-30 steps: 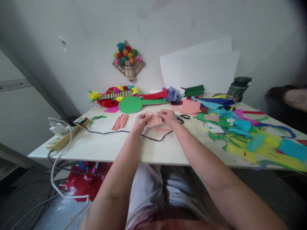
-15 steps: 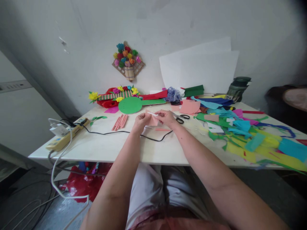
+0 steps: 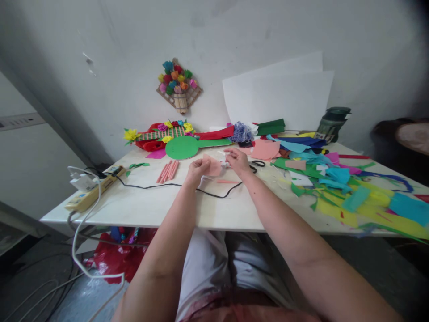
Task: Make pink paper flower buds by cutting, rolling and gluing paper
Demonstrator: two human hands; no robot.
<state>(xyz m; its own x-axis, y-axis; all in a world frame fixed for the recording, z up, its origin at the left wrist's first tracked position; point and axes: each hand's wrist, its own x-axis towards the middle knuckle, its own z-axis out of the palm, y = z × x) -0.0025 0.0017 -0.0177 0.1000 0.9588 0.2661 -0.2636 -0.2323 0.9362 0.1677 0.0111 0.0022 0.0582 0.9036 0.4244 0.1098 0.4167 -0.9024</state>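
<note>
My left hand (image 3: 198,171) pinches the left edge of a small square of pink crepe paper (image 3: 213,167) just above the table. To its right, my right hand (image 3: 238,162) is closed with a thin white strip (image 3: 221,153) at its fingertips; whether it is tape or paper I cannot tell. Something small and whitish shows below those fingers, too blurred to name. Several rolled pink paper sticks (image 3: 168,171) lie left of my hands, and a single pink stick (image 3: 227,182) lies below them. Scissors (image 3: 258,164) with black handles rest partly behind my right hand.
A black cord (image 3: 150,185) runs across the table from a power strip (image 3: 95,190). Behind my hands lies a green round cardboard piece (image 3: 182,147). Coloured paper scraps (image 3: 338,179) cover the right side. A dark bottle (image 3: 334,124) stands at the back right.
My right hand has moved up and away from the pink paper, with the thin white strip in its fingers. My left hand still holds the paper in nearly the same place.
</note>
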